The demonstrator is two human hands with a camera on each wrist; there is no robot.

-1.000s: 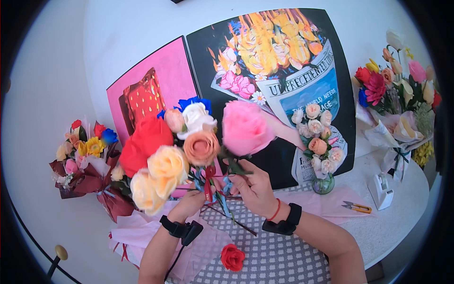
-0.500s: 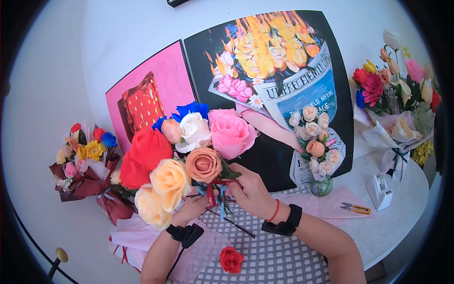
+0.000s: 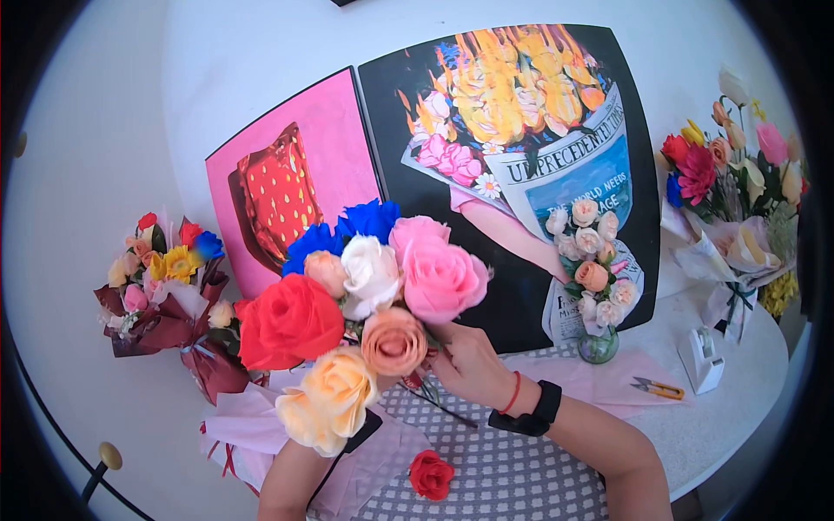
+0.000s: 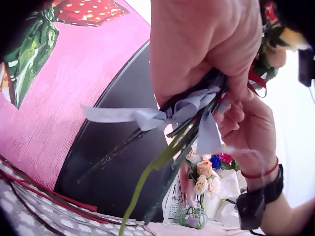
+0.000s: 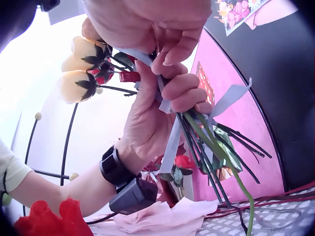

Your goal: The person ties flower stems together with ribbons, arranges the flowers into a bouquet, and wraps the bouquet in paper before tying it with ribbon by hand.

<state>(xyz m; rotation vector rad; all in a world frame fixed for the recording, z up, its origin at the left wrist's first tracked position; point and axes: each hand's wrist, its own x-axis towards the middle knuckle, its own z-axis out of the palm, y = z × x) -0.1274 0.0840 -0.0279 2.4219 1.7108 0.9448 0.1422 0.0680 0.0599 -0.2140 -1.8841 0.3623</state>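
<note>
My left hand grips the stems of a bouquet of artificial roses, tied with a pale blue ribbon. In the head view the blooms hide most of this hand. My right hand pinches stems just under the heads, its fingertips close to the left hand's. The bunch has a red rose, a white rose, a pink rose, a brownish-orange rose, cream roses and blue flowers. A dark red ribbon shows near the left thumb.
A loose red rose head lies on the patterned cloth. Pink wrapping paper is at left. Scissors-like snips, a tape dispenser and a glass vase stand right. Wrapped bouquets flank the table; paintings lean behind.
The right hand has brought the pink rose down and in against the other blooms. The bouquet has tilted toward the camera and shifted right, covering the left hand.
</note>
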